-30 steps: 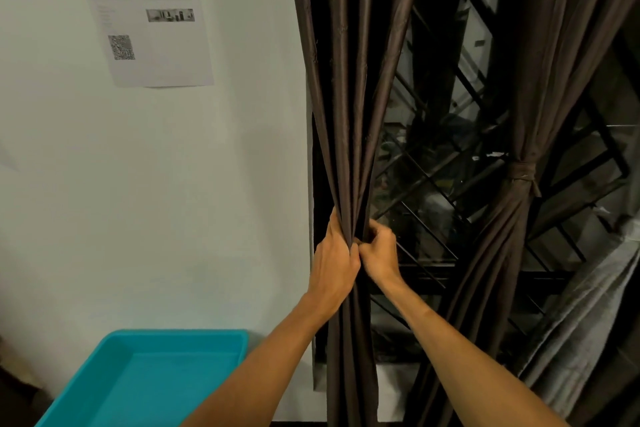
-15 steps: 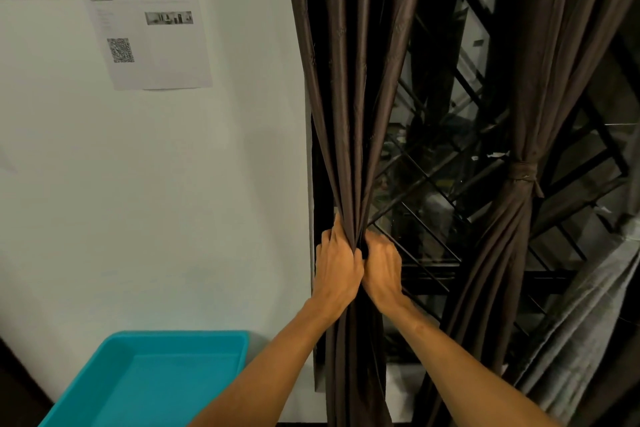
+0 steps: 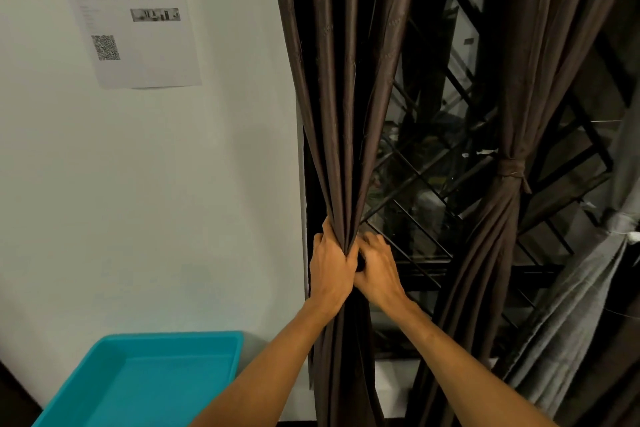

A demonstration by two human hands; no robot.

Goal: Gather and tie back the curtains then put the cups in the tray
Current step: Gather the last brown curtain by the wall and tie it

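Round the bunched cloth, I had the left hand (image 3: 329,270) wrapped tight, fingers and thumb curled about the left curtain (image 3: 343,114). Touching it on its right side, the right hand (image 3: 379,265) had its fingers bent onto the same bunch. Half a second before, that hand lay flatter against the cloth. Now its knuckles stuck out more, and something dark sat between the two hands. I could not tell if that was a tie or just a fold. I think it meant the gathering was done and the tying was starting. Up from the hands, the folds fanned out wide. Well off to the right of the hands, the right curtain (image 3: 509,236) already hung tied with its band (image 3: 510,170). Down and to the left of the hands sat the blue tray (image 3: 173,336). No cups showed anywhere in my view, so I judged that part was not yet begun.
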